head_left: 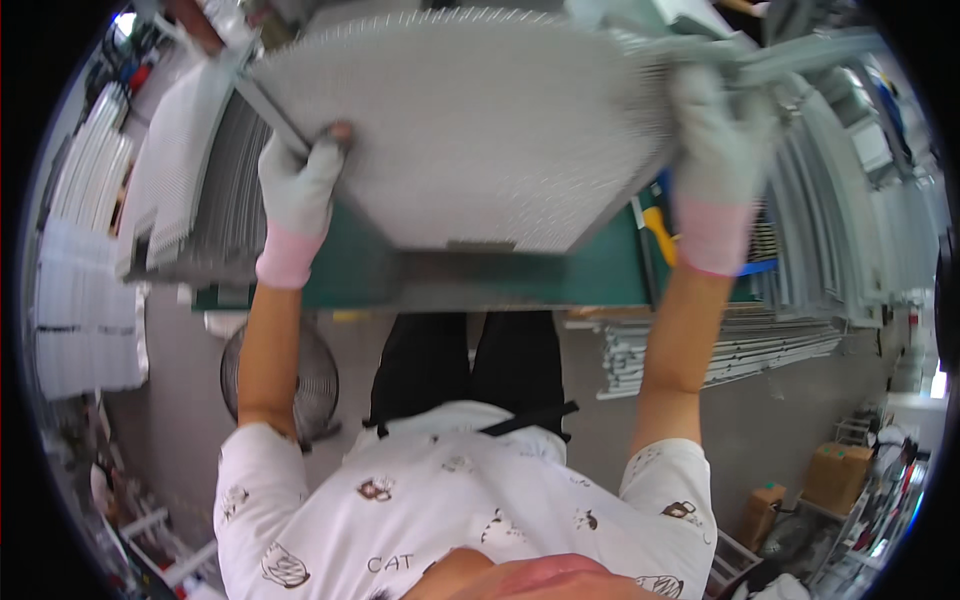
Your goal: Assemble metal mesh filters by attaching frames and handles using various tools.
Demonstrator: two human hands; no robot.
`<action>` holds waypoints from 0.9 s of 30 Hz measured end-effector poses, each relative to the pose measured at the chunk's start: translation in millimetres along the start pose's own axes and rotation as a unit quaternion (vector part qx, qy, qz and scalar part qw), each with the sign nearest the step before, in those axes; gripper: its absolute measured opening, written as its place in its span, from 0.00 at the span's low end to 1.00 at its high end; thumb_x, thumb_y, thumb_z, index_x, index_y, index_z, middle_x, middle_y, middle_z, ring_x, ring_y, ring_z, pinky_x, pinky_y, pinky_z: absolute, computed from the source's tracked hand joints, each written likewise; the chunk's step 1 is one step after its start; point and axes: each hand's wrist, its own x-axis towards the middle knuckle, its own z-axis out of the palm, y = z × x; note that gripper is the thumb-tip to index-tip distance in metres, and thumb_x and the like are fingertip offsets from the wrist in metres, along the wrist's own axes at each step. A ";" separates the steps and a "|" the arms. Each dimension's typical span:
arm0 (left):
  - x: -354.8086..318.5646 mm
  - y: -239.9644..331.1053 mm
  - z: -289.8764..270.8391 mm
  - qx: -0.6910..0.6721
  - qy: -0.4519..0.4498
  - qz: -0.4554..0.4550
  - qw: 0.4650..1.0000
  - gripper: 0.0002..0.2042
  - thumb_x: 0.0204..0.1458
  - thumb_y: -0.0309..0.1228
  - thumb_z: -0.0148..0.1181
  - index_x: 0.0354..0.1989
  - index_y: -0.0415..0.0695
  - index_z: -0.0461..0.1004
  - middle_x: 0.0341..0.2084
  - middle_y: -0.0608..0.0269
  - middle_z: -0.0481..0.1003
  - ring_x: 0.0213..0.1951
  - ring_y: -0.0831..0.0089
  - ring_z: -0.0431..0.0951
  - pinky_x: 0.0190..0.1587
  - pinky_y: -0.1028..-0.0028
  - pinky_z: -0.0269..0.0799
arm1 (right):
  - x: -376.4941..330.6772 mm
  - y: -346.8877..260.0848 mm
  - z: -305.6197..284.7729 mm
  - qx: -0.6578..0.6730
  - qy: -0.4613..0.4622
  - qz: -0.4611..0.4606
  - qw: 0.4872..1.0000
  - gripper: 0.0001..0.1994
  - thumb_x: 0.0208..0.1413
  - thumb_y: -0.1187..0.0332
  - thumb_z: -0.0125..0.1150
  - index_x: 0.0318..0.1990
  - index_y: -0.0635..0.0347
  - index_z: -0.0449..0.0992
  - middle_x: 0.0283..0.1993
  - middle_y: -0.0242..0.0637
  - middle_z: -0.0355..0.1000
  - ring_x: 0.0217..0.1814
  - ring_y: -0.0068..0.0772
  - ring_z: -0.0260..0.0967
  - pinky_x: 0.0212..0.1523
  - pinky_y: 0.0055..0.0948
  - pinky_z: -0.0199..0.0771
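Above the green bench top [600,275], a big grey finned panel [470,130] is held up at both ends, flat face to the camera, its lower edge just over the bench. Left hand [298,195] in a grey glove with pink cuff clamps the panel's left edge beside a dark metal strip [272,118], thumb on the face, fingers hidden behind it. Right hand [715,160], same glove, is closed on the panel's right corner, fingertips blurred into a grey metal bar [810,55], so exact contact is hard to tell. Panel's top edge is cut off by the picture rim; most of the bench is hidden behind the panel. Yellow tool [660,232] pokes out right of the panel, partly covered by the right wrist, kind unclear. Left of the bench, stacks of similar finned sheets [175,150] lean together, edges smeared. Right of the bench, more grey metal strips [840,220] stand in a row. Below the bench, grey concrete floor [190,360], a round wire fan [300,380] half hidden by the left forearm, a pile of long pale metal profiles [720,350]. Far right of the bench, cardboard boxes [838,475] sit on the floor, small and bent by the lens. White patterned shirt [460,510] fills the lower middle.
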 end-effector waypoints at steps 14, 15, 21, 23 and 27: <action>57.5 48.5 14.2 0.000 -0.053 0.030 0.998 0.11 0.59 0.35 0.55 0.40 0.39 0.74 0.29 0.76 0.70 0.31 0.87 0.63 0.37 0.86 0.58 | 53.7 -66.4 -1.5 -0.040 0.074 0.004 0.996 0.15 0.61 0.65 0.52 0.49 0.68 0.69 0.38 0.40 0.75 0.36 0.26 0.73 0.38 0.23 0.74; 59.1 49.3 15.3 0.002 -0.060 0.025 0.998 0.11 0.59 0.35 0.55 0.40 0.38 0.74 0.29 0.76 0.70 0.31 0.87 0.63 0.37 0.86 0.58 | 57.1 -70.1 0.4 -0.052 0.023 -0.010 0.998 0.16 0.62 0.68 0.51 0.52 0.70 0.66 0.43 0.47 0.74 0.42 0.33 0.76 0.41 0.25 0.78; 60.8 66.8 13.7 -0.010 -0.088 0.001 0.996 0.12 0.57 0.32 0.56 0.44 0.37 0.74 0.29 0.75 0.71 0.31 0.88 0.65 0.38 0.86 0.61 | 91.6 -97.6 4.7 -0.404 -0.339 -0.028 0.849 0.22 0.52 0.75 0.55 0.57 0.63 0.67 0.28 0.33 0.68 0.29 0.20 0.63 0.33 0.21 0.66; 58.4 70.4 18.7 -0.015 -0.070 -0.009 0.997 0.13 0.57 0.31 0.57 0.46 0.37 0.74 0.28 0.76 0.71 0.31 0.89 0.65 0.38 0.86 0.61 | 100.8 -100.0 1.6 -0.438 -0.384 -0.057 0.811 0.23 0.52 0.74 0.55 0.58 0.59 0.66 0.29 0.35 0.69 0.29 0.25 0.65 0.35 0.24 0.68; 52.1 81.9 40.0 -0.036 0.015 0.005 0.999 0.17 0.54 0.29 0.59 0.51 0.37 0.72 0.20 0.80 0.63 0.24 0.92 0.59 0.31 0.91 0.55 | 107.1 -117.4 7.6 -0.496 -0.464 0.004 0.734 0.24 0.53 0.75 0.54 0.60 0.58 0.66 0.34 0.40 0.69 0.36 0.30 0.68 0.41 0.27 0.70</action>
